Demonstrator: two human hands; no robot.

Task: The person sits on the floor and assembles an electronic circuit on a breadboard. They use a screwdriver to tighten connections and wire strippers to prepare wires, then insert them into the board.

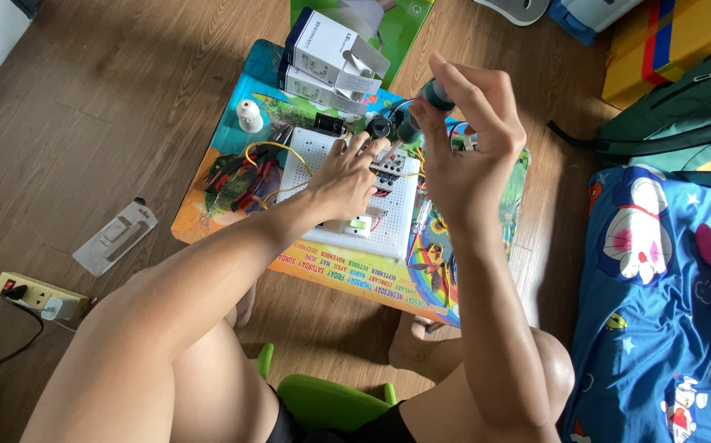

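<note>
Our left hand [345,182] spread flat on the white pegboard [409,215], right hand [469,139] pinching a dark screwdriver handle [436,94], white boxes [331,59] and pliers [241,176] crowding our counter [208,221].

The left hand [343,176] hid much of the white board [401,209], and the backpack [683,115] beyond it ran off the frame's right edge.

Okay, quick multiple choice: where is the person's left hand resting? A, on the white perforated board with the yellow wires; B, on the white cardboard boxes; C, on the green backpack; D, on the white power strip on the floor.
A: the left hand lies flat on the white perforated board, while the right hand is raised above it, pinching a small dark round part.
</note>
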